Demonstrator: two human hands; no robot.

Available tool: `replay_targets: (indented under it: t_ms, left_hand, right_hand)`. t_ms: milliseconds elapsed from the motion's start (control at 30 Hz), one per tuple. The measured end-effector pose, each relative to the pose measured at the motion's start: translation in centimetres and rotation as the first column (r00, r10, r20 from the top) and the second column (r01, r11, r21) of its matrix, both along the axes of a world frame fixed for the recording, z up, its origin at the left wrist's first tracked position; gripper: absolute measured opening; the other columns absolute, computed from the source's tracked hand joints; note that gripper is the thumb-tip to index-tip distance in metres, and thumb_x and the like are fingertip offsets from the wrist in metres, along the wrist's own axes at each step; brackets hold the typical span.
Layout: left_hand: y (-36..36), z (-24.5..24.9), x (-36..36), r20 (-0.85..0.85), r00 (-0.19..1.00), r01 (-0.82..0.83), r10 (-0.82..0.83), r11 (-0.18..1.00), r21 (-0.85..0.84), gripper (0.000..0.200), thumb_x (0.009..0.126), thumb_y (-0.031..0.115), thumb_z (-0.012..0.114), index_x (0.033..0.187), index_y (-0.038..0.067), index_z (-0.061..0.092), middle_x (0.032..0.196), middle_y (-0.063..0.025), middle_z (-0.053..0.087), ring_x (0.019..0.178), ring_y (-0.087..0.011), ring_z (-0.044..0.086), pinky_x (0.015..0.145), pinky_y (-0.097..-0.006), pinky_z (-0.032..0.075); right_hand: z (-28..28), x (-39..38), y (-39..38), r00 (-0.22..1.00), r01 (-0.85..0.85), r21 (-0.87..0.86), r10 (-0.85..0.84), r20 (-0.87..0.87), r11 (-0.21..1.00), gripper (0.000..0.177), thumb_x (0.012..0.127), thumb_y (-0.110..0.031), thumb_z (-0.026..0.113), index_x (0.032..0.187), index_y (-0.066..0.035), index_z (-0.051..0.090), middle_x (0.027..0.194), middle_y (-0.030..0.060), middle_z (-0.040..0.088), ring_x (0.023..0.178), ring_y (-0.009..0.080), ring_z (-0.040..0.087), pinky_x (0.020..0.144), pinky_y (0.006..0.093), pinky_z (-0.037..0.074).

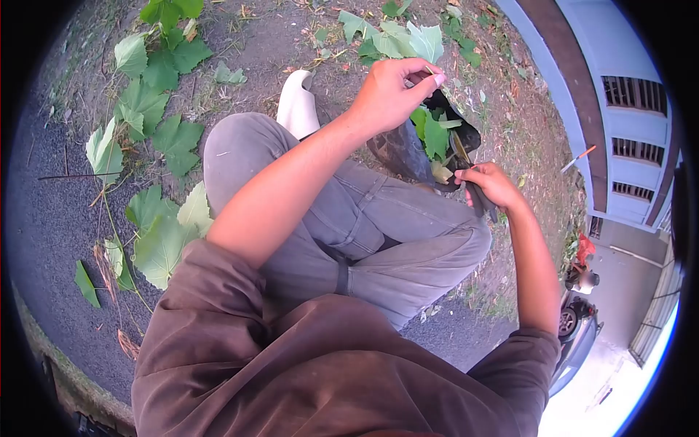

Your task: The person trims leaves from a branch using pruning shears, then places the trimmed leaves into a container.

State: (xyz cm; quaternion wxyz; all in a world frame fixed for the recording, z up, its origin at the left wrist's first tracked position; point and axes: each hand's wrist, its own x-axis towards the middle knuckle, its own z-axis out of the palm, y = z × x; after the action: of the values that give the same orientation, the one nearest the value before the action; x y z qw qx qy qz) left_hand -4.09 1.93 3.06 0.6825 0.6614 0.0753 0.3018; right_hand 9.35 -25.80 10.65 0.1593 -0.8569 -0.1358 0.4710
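Observation:
My left hand (404, 91) is closed in a pinch on the thin stem of a grape leaf (426, 42), whose pale blade spreads just beyond my fingertips. Lower and to the right, my right hand (489, 186) grips pruning shears (479, 198) by their dark handles. The blades point up over the mouth of a black plastic bag (404, 151). Cut green leaves (437, 137) lie inside that bag, which rests on the ground past my crossed legs.
A leafy vine (149, 105) trails over the ground on my left, with large leaves (164, 244) near my elbow. A white boot (297, 105) shows beyond my knee. An orange-handled tool (579, 158) lies by the blue wall (568, 87). A person (582, 279) and a car (575, 342) are farther right.

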Motion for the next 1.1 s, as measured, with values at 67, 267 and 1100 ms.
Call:
replay_targets:
  t_ms: [67,267,1100]
  left_hand:
    - [-0.1,-0.3,0.3,0.027,1.000,0.016,-0.015,1.000,-0.025,0.024,0.103,0.023,0.070,0.116,0.005,0.079,0.094,-0.0012,0.078,0.086,-0.0073,0.070,0.078,-0.0266,0.055]
    - [-0.2,-0.9,0.4,-0.002,0.999,0.035,-0.035,0.999,0.002,0.024,0.104,0.022,0.071,0.118,0.004,0.077,0.097,-0.0022,0.078,0.089,-0.0076,0.070,0.078,-0.0262,0.055]
    - [-2.1,-0.2,-0.1,-0.204,0.963,0.243,-0.175,0.890,0.385,0.018,0.092,0.003,0.079,0.110,0.002,0.082,0.106,-0.0107,0.080,0.099,-0.0175,0.075,0.089,-0.0316,0.059]
  right_hand:
    - [0.4,-0.6,0.2,0.993,0.021,0.111,-0.008,-0.118,0.994,0.038,0.101,-0.033,0.066,0.109,0.004,0.074,0.076,0.0097,0.072,0.067,0.0184,0.072,0.066,0.0335,0.057]
    - [0.2,-1.2,-0.9,0.898,0.318,0.208,-0.224,-0.379,0.925,0.050,0.100,-0.036,0.060,0.125,0.006,0.069,0.097,0.0142,0.075,0.085,0.0266,0.076,0.079,0.0365,0.061]
    - [-9.6,-8.6,3.5,0.716,0.698,0.670,-0.250,-0.652,0.252,0.042,0.102,-0.029,0.062,0.132,-0.002,0.066,0.093,0.0077,0.070,0.088,0.0178,0.069,0.079,0.0366,0.058]
